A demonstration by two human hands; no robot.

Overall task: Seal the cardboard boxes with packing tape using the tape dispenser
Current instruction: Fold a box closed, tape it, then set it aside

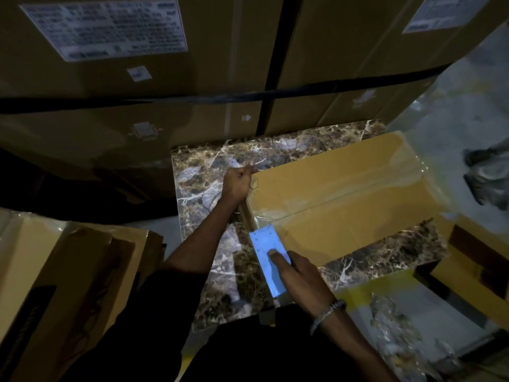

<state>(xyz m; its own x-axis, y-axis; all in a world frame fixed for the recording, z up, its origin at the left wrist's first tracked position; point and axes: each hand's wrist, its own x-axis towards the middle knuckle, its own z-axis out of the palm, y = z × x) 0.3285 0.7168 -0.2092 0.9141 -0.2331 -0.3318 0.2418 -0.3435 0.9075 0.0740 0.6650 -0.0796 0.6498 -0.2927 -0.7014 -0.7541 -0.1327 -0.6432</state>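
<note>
A flat brown cardboard box [344,188] lies on a marble-patterned surface [217,161], its centre seam covered by clear tape. My left hand [237,183] is closed on the box's near-left corner, where it seems to pinch the tape's end. My right hand [300,274] grips the tape dispenser [268,252], a shiny bluish metal one, thumb pressed on its flat top. The dispenser's front end sits at the box's left edge, just below the seam. The tape roll itself is hidden.
Tall stacked cartons [137,86] with white labels and dark strapping stand behind. Another cardboard box [49,277] lies at the lower left and one [473,274] at the right. Crumpled clear plastic [394,323] lies on the floor at the lower right.
</note>
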